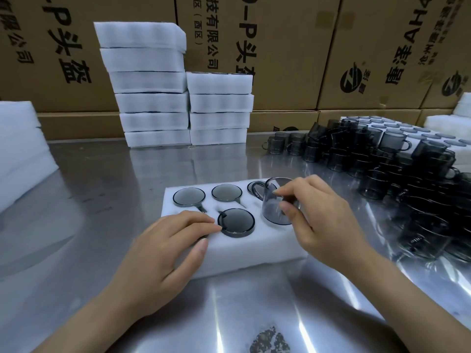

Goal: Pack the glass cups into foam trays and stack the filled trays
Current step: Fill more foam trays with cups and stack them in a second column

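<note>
At the near-right pocket of the white foam tray (254, 247), the smoke-grey glass cup (277, 203) was only partly seated, pinched at its rim between right hand (323, 220) thumb and fingers. Left hand (165, 248) lay spread on the tray's near-left corner, fingers pressing the foam, thumb on the front wall. My read: keep that hold-down, line the handle up with the pocket's slot, push straight down, no twisting. Count: tray looked like six pockets; four seated cup rims visible plus the held one, the sixth pocket hidden under the left hand. Behind on the steel table (102, 187), stacked white foam trays (153, 98): six in the left column, four in the right. Loose grey cups (407, 174) piled right, too many to count.
</note>
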Demonstrator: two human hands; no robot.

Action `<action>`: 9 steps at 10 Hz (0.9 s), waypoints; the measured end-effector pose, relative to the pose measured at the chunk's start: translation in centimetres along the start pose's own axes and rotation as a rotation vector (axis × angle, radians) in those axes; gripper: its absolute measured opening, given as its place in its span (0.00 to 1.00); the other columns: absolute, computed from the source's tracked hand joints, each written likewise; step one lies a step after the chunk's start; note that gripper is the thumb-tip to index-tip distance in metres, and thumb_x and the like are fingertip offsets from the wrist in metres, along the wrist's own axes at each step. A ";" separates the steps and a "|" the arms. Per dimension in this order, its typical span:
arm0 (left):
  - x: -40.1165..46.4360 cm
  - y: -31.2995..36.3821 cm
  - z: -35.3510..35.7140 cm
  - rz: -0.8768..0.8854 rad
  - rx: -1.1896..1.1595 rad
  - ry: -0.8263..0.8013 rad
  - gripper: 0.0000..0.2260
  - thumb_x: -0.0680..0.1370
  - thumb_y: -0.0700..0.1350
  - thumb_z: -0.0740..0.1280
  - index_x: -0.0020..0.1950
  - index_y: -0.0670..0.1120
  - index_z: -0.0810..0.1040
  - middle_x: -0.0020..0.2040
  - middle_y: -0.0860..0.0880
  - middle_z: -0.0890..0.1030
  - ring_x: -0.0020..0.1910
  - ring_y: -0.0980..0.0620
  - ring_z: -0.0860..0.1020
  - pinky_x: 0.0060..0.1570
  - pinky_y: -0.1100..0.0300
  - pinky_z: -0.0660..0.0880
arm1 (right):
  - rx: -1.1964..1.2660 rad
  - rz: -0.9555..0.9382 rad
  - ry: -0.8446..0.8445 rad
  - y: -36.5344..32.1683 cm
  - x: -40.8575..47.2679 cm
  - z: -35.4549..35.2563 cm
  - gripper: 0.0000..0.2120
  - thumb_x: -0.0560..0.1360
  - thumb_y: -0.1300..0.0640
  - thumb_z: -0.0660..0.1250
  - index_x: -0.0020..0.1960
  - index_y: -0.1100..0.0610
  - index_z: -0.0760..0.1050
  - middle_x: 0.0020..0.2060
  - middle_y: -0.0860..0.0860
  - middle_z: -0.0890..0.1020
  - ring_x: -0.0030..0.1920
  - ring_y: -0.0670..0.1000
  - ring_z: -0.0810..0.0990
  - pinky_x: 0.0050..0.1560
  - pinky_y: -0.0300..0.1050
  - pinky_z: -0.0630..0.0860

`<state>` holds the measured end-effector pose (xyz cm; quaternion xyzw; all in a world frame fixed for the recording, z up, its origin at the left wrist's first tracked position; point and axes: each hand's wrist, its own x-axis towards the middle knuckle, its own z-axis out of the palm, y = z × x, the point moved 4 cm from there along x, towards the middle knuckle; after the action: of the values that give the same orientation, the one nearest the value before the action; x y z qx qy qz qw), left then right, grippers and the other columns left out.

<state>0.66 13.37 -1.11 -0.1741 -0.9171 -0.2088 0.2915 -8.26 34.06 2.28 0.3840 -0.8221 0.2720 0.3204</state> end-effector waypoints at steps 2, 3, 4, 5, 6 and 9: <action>0.0 0.0 0.0 0.006 0.004 0.000 0.16 0.79 0.48 0.55 0.57 0.49 0.80 0.56 0.56 0.78 0.57 0.56 0.76 0.54 0.57 0.71 | -0.010 -0.047 -0.026 -0.7 -0.6 0.4 0.06 0.73 0.58 0.62 0.47 0.58 0.77 0.36 0.46 0.77 0.40 0.50 0.75 0.31 0.50 0.76; 0.1 0.1 0.0 0.011 0.018 0.005 0.16 0.79 0.48 0.55 0.57 0.48 0.80 0.56 0.56 0.78 0.56 0.56 0.76 0.53 0.57 0.71 | -0.007 -0.043 -0.019 -0.4 -0.7 0.4 0.06 0.72 0.60 0.65 0.47 0.58 0.78 0.37 0.46 0.78 0.41 0.49 0.75 0.32 0.49 0.76; 0.2 0.3 -0.1 0.031 0.063 0.007 0.16 0.79 0.48 0.55 0.56 0.48 0.81 0.56 0.54 0.79 0.55 0.54 0.77 0.52 0.56 0.71 | -0.017 -0.048 -0.026 -0.4 -0.8 0.6 0.07 0.71 0.60 0.66 0.48 0.58 0.78 0.38 0.43 0.79 0.43 0.45 0.73 0.32 0.47 0.76; 0.6 1.0 -0.1 0.073 0.122 -0.010 0.16 0.78 0.48 0.56 0.55 0.47 0.81 0.55 0.53 0.79 0.53 0.52 0.78 0.52 0.55 0.72 | -0.015 -0.053 -0.032 -0.4 -1.0 0.6 0.07 0.72 0.58 0.66 0.48 0.57 0.78 0.39 0.42 0.80 0.45 0.46 0.74 0.36 0.49 0.77; 1.2 1.9 -0.1 0.136 0.164 -0.019 0.16 0.78 0.48 0.56 0.57 0.47 0.81 0.58 0.52 0.79 0.55 0.52 0.78 0.59 0.51 0.71 | 0.024 -0.061 0.007 -0.2 -1.0 0.1 0.13 0.76 0.52 0.60 0.54 0.56 0.78 0.47 0.42 0.80 0.51 0.48 0.75 0.50 0.47 0.74; 4.4 4.8 3.0 0.150 0.266 -0.295 0.30 0.78 0.62 0.46 0.77 0.53 0.49 0.77 0.58 0.47 0.76 0.60 0.45 0.74 0.55 0.40 | 0.059 0.122 -0.207 1.2 -1.3 0.5 0.29 0.75 0.45 0.44 0.72 0.52 0.66 0.71 0.41 0.65 0.72 0.39 0.60 0.74 0.43 0.54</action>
<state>-1.96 19.77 0.67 -0.2304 -0.9538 -0.0362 0.1894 -8.77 34.99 0.78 0.3685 -0.8643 0.2742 0.2051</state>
